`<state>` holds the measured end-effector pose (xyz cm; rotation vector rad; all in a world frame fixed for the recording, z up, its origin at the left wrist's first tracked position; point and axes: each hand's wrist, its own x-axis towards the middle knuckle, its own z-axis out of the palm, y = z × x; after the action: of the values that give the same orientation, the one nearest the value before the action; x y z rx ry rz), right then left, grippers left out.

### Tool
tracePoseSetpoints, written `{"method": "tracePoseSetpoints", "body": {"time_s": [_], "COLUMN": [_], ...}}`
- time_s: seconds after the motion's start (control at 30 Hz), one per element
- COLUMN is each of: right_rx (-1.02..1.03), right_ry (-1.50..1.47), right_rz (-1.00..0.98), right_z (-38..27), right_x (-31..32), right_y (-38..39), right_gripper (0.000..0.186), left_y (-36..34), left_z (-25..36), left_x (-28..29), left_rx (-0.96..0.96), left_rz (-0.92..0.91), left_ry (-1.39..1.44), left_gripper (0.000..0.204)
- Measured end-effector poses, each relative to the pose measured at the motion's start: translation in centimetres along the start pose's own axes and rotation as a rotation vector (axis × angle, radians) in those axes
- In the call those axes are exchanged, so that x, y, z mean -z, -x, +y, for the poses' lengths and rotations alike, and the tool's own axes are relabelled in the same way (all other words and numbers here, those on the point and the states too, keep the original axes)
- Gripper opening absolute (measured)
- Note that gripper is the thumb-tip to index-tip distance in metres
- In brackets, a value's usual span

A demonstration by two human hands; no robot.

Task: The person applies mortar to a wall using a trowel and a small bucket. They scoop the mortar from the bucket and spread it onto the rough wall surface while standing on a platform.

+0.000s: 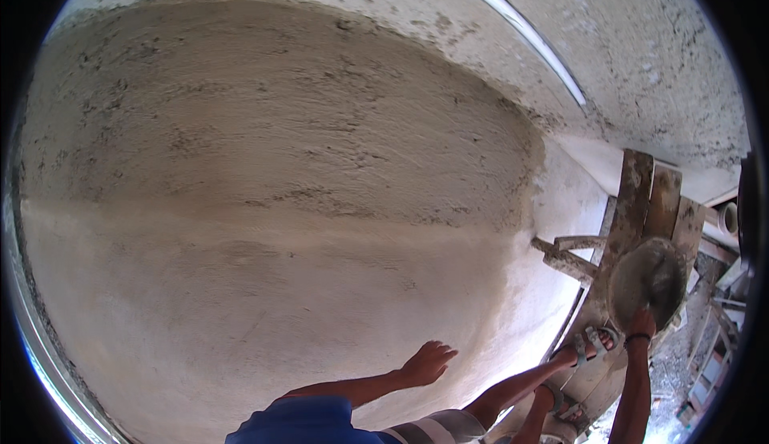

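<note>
My right hand [642,322], with a dark band at its wrist, reaches over the near rim of a round basin [615,284] of grey wet mortar [653,272]. Its fingers look closed; whatever they grip is hidden or too small to name. Out in front of the wall, my left hand [431,362] is held with loosely bent fingers, somewhat apart and with nothing in them. The wall [280,123] carries a rough, damp, darker coat of plaster on its upper part and a smoother, paler surface below.
The basin rests on a scaffold of wooden planks [633,195], where my sandalled feet [593,346] also stand. Timber pieces [569,258] jut from it toward the wall. Lower down at the right lie boards and rubble [709,364]. A bright strip [521,27] crosses above.
</note>
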<state>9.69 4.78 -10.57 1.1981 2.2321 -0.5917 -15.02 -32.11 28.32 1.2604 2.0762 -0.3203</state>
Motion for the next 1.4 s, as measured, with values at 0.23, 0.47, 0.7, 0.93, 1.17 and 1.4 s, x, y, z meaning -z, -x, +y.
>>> {"method": "tracePoseSetpoints", "body": {"time_s": [0.23,0.47,0.7,0.93,1.17,1.4], "right_rx": [0.264,-0.008,-0.116,-0.144,0.057,-0.203], "right_ry": [-0.360,-0.292,-0.363,-0.392,-0.490,-0.324], "right_rz": [0.112,0.160,0.064,-0.224,0.054,0.065], "right_z": [4.4,5.8,5.5,0.2,4.1,4.2], "right_x": [5.0,8.5,-1.9,4.2,8.5,9.5], "right_y": [1.6,0.9,-2.4,0.3,4.9,4.0], "right_gripper": [0.015,0.020,0.033,0.033,0.053,0.027], "left_y": [3.7,9.5,12.2,14.1,10.9,7.7], "left_z": [0.9,0.1,-1.4,-3.9,-2.8,-1.8], "left_x": [1.9,0.9,-3.9,-4.5,-6.1,-5.0], "left_rx": [0.088,0.273,0.376,0.385,0.377,0.357], "left_rz": [-0.038,-0.331,-0.488,-0.448,-0.433,-0.432], "left_ry": [0.062,0.171,0.353,0.346,0.468,0.429], "left_gripper": [0.041,0.045,0.048,0.049,0.047,0.042]}}
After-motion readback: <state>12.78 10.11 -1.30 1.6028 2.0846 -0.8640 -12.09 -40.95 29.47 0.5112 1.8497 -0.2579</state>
